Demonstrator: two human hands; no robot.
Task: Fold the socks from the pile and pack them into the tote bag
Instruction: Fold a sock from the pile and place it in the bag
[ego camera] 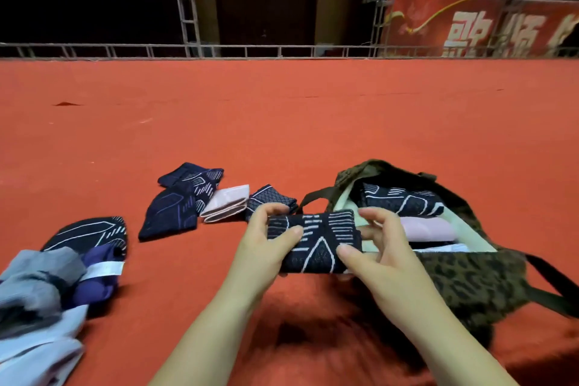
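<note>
Head view, looking down at a red carpeted surface (282, 135). Both hands hold one folded black sock with white line pattern (315, 240), lifted just above the carpet and just left of the bag mouth. Left hand (266, 238) grips the sock's left end, thumb on top, fingers curled over the far edge. Right hand (372, 244) grips the right end, thumb pressed on the near face, fingers bent behind it toward the bag.

Olive leopard-print fabric tote bag with pale green lining (470, 276) lies open on the carpet at right, touching the sock's right end. Inside it: a folded black-and-white patterned sock (404, 200) at the far side and a folded pale pink sock (426, 227) nearer.

Left of the hands, on the carpet: a folded black sock with diamond grid (269, 197), a folded pale pink sock pair (225, 204) touching it, and folded navy socks with purple and white lines (178, 200). Well to the left lies the unfolded pile: a black sock with white outlines (91, 232), a purple sock with white band (97, 273), and grey and light blue socks (37, 307) at the frame edge.

Background holds metal railing (219, 50) and a red banner with white characters (470, 28).
</note>
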